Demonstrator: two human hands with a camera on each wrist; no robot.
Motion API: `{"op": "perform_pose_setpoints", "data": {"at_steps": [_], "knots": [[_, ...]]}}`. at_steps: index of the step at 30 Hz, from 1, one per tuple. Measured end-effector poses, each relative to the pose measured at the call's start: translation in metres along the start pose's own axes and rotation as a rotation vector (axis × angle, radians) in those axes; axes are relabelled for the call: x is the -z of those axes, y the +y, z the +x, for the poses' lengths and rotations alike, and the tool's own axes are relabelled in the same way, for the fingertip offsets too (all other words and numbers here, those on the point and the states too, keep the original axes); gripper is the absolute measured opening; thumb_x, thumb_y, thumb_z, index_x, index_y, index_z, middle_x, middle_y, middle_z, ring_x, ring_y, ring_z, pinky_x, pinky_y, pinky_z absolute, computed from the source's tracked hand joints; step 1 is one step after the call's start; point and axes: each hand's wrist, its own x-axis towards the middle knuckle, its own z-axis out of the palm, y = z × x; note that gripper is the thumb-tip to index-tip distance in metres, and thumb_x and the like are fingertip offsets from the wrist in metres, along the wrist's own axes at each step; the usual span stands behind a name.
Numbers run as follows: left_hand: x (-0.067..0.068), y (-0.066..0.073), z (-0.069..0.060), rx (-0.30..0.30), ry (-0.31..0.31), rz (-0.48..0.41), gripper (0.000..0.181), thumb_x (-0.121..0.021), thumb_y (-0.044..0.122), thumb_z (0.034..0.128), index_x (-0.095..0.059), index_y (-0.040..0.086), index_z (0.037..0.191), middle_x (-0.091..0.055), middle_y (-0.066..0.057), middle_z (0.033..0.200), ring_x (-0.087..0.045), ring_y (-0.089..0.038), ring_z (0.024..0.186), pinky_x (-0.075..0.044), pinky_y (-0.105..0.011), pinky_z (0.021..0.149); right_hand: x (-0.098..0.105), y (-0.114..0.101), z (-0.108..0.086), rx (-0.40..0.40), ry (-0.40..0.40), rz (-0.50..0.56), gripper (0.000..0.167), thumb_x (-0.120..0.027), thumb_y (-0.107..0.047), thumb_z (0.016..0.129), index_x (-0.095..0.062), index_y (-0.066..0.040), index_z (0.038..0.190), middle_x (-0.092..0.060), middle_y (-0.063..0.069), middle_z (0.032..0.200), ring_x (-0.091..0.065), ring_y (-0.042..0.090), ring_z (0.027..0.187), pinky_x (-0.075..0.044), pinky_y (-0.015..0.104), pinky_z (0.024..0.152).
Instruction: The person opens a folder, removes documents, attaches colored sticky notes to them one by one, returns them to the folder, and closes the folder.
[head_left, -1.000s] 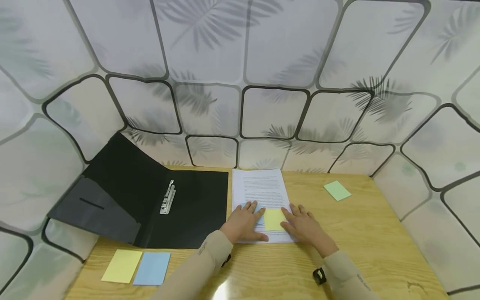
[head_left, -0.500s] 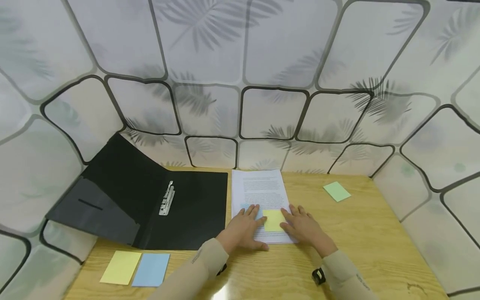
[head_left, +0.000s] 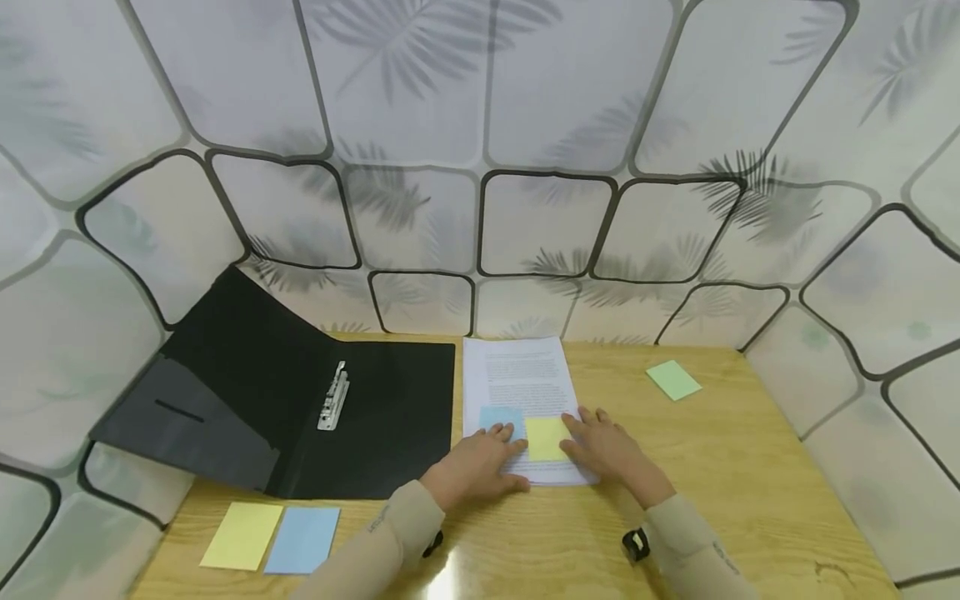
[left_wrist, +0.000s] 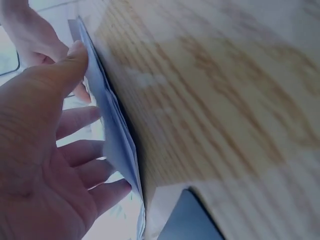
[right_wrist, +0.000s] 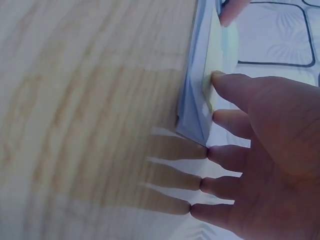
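A stack of printed paper [head_left: 521, 371] lies at the middle of the table, with a blue sticky note [head_left: 501, 416] and a yellow sticky note [head_left: 547, 439] side by side on its lower part. My left hand [head_left: 480, 465] rests with spread fingers on the stack's lower left, its fingertips over the bottom of the blue note. On the other side, my right hand [head_left: 606, 450] touches the yellow note's right edge with thumb and index finger. Its other fingertips reach past the paper [right_wrist: 192, 115] onto the table in the right wrist view.
Left of the paper lies an open black binder [head_left: 397, 417] with a metal clip [head_left: 333, 400], its cover raised against the patterned wall. A yellow pad [head_left: 242, 536] and a blue pad [head_left: 302, 540] sit in front of it. A green note [head_left: 673, 380] lies at the right.
My left hand has slid down and left, uncovering more of the blue sticky note. The right hand stays in place at the yellow note.
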Motion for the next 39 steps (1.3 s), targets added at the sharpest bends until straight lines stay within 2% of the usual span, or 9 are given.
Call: {"op": "perform_pose_setpoints", "data": {"at_steps": [7, 10, 12, 15, 18, 21, 27, 32, 39], "knots": [[0.001, -0.008, 0.003, -0.098, 0.112, -0.125, 0.041, -0.061, 0.039, 0.1081, -0.072, 0.012, 0.136, -0.071, -0.009, 0.138, -0.068, -0.024, 0.128, -0.056, -0.035, 0.108, 0.011, 0.015, 0.0, -0.028, 0.027, 0.228, 0.057, -0.045, -0.04, 0.114, -0.052, 0.002, 0.153, -0.049, 0.032, 0.156, -0.044, 0.055, 0.145, -0.038, 0.066, 0.119], [0.0, -0.01, 0.002, -0.142, 0.186, -0.18, 0.027, -0.06, 0.026, 0.1095, -0.078, 0.011, 0.123, -0.08, -0.002, 0.117, -0.076, -0.015, 0.103, -0.06, -0.027, 0.091, 0.016, 0.019, -0.002, -0.082, 0.088, 0.289, 0.056, -0.043, -0.038, 0.115, -0.054, 0.004, 0.15, -0.054, 0.027, 0.153, -0.051, 0.049, 0.143, -0.043, 0.061, 0.118], [-0.001, -0.011, 0.002, -0.15, 0.234, -0.197, 0.022, -0.06, 0.021, 0.1092, -0.079, 0.012, 0.115, -0.081, -0.001, 0.106, -0.074, -0.009, 0.089, -0.058, -0.022, 0.08, 0.018, 0.021, -0.005, -0.108, 0.14, 0.294, 0.054, -0.041, -0.033, 0.115, -0.056, 0.008, 0.147, -0.057, 0.028, 0.15, -0.053, 0.049, 0.14, -0.045, 0.061, 0.115], [-0.002, -0.012, 0.001, -0.13, 0.289, -0.241, 0.019, -0.062, 0.018, 0.1084, -0.079, 0.011, 0.109, -0.08, -0.001, 0.097, -0.067, -0.004, 0.077, -0.053, -0.018, 0.07, 0.018, 0.024, -0.008, -0.135, 0.201, 0.284, 0.048, -0.041, -0.026, 0.115, -0.061, 0.01, 0.139, -0.065, 0.032, 0.137, -0.062, 0.049, 0.129, -0.053, 0.061, 0.106], [-0.003, -0.012, 0.0, -0.092, 0.324, -0.316, 0.019, -0.063, 0.018, 0.1077, -0.08, 0.009, 0.11, -0.08, -0.004, 0.097, -0.066, -0.003, 0.076, -0.052, -0.016, 0.069, 0.014, 0.026, -0.01, -0.128, 0.238, 0.259, 0.041, -0.046, -0.019, 0.112, -0.066, 0.011, 0.133, -0.069, 0.033, 0.129, -0.066, 0.049, 0.122, -0.055, 0.061, 0.101], [-0.003, -0.011, -0.002, -0.063, 0.355, -0.38, 0.019, -0.064, 0.018, 0.1073, -0.079, 0.008, 0.11, -0.08, -0.005, 0.096, -0.066, -0.004, 0.074, -0.051, -0.017, 0.067, 0.01, 0.029, -0.013, -0.081, 0.208, 0.232, 0.036, -0.052, -0.016, 0.11, -0.067, 0.011, 0.129, -0.069, 0.034, 0.128, -0.066, 0.051, 0.121, -0.054, 0.062, 0.102], [-0.004, -0.01, -0.004, -0.012, 0.446, -0.465, 0.016, -0.066, 0.014, 0.1055, -0.079, 0.006, 0.109, -0.08, -0.007, 0.095, -0.071, -0.008, 0.075, -0.053, -0.018, 0.065, 0.002, 0.03, -0.02, -0.049, 0.075, 0.196, 0.05, -0.062, -0.026, 0.107, -0.059, 0.003, 0.147, -0.048, 0.04, 0.152, -0.041, 0.062, 0.143, -0.037, 0.073, 0.115], [-0.003, -0.013, -0.004, 0.041, 0.531, -0.517, 0.015, -0.068, 0.013, 0.1042, -0.08, 0.004, 0.105, -0.08, -0.007, 0.091, -0.07, -0.009, 0.072, -0.054, -0.019, 0.064, -0.003, 0.031, -0.021, -0.016, 0.053, 0.167, 0.05, -0.065, -0.026, 0.106, -0.058, -0.004, 0.15, -0.04, 0.042, 0.156, -0.033, 0.065, 0.146, -0.033, 0.077, 0.115], [0.002, -0.02, -0.014, 0.115, 0.754, -0.62, 0.014, -0.071, 0.01, 0.1016, -0.079, -0.001, 0.104, -0.081, -0.012, 0.088, -0.077, -0.019, 0.074, -0.059, -0.022, 0.064, 0.0, 0.026, -0.027, 0.011, 0.039, 0.15, 0.045, -0.063, -0.025, 0.107, -0.062, -0.005, 0.147, -0.038, 0.046, 0.155, -0.031, 0.069, 0.145, -0.033, 0.077, 0.115]]}}
